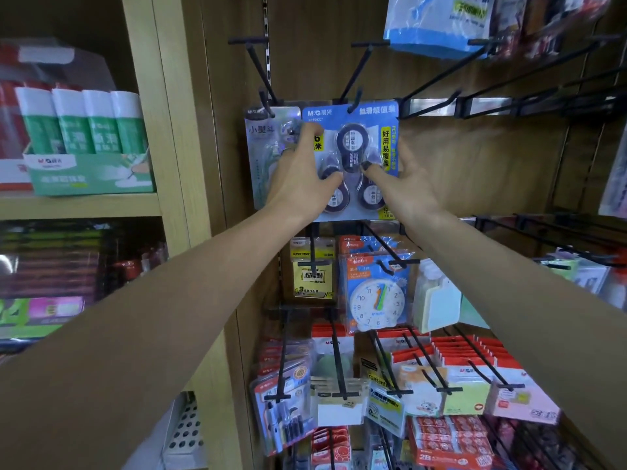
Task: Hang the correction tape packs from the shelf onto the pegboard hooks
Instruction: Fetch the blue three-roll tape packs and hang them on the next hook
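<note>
A blue correction tape pack (pixel 359 130) with three dark tape units is held up against the wooden display wall. My left hand (pixel 300 171) grips its left side, thumb on the front. My right hand (pixel 403 179) grips its lower right side, thumb pressing the blister. The pack's top hole sits at the tip of a black hook (pixel 358 72). To its left a pale grey correction tape pack (pixel 263 147) hangs on another black hook (pixel 259 69), partly covered by my left hand.
Empty black hooks (pixel 509 62) jut out at the upper right. Below hang sticky notes (pixel 314 276), a clock toy pack (pixel 376 296) and red-topped packs (pixel 468 374). A side shelf at left holds a green box of glue sticks (pixel 84 144).
</note>
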Demonstrator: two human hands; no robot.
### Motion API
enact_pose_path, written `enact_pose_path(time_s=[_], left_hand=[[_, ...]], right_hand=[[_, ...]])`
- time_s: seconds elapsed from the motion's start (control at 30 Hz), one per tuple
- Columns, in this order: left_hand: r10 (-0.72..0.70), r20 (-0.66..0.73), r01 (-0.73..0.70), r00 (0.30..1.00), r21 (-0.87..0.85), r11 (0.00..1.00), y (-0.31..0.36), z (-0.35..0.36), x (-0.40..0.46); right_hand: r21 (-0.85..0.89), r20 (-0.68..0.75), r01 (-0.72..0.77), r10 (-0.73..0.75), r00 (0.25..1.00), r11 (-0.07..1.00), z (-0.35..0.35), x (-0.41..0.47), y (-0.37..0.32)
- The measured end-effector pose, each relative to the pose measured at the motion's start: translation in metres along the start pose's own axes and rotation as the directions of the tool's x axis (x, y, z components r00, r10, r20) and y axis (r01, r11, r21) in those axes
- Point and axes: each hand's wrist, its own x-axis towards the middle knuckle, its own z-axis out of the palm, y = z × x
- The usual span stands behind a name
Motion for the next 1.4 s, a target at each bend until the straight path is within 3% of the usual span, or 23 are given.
enact_pose_path(time_s=[0.3, 0.43, 0.53, 0.63, 0.73, 0.83, 1.03, 1.13, 1.27, 1.4], left_hand=[[0.005, 0.004, -0.005, 1.000, 0.008, 1.000, -0.002, -0.001, -0.004], [-0.009, 0.037, 0.009, 0.999, -0.007, 1.000, -0.006, -0.009, -0.016], [-0.008, 0.050, 0.008, 0.999, 0.014, 1.000, -0.004, -0.020, -0.033], [0.005, -0.007, -0.004, 1.000, 0.039, 0.999, -0.001, -0.031, -0.061], [0.058, -0.110, -0.056, 0.992, 0.025, 0.998, -0.003, -0.038, -0.100], [0.106, -0.171, -0.104, 0.980, 0.020, 0.994, -0.014, -0.040, -0.148], [-0.065, -0.036, 0.066, 0.997, 0.012, 0.998, -0.063, -0.021, -0.285], [-0.187, 0.144, 0.184, 0.972, 0.039, 0.982, -0.103, -0.003, -0.365], [-0.414, 0.380, 0.377, 0.827, 0.172, 0.910, -0.159, 0.018, -0.471], [-0.532, 0.490, 0.490, 0.691, 0.224, 0.843, -0.198, 0.030, -0.547]], right_hand=[[-0.129, 0.027, -0.025, 0.029, 0.999, 0.991, -0.004, -0.006, -0.002], [-0.288, 0.017, -0.095, 0.104, 0.994, 0.953, -0.008, -0.018, -0.004], [-0.381, -0.019, -0.061, 0.058, 0.998, 0.923, -0.013, -0.038, -0.010], [-0.318, -0.104, 0.003, -0.038, 0.994, 0.948, -0.013, -0.068, -0.015], [-0.129, -0.207, 0.110, -0.136, 0.969, 0.985, -0.001, -0.112, -0.019], [0.015, -0.172, 0.149, -0.144, 0.974, 0.989, 0.012, -0.166, -0.006], [0.091, 0.005, -0.108, 0.108, 0.994, 0.990, 0.044, -0.285, 0.078], [0.013, 0.078, -0.307, 0.305, 0.949, 0.952, 0.059, -0.346, 0.132], [-0.120, 0.114, -0.565, 0.577, 0.809, 0.816, 0.081, -0.427, 0.188], [-0.218, 0.050, -0.740, 0.765, 0.642, 0.636, 0.109, -0.496, 0.234]])
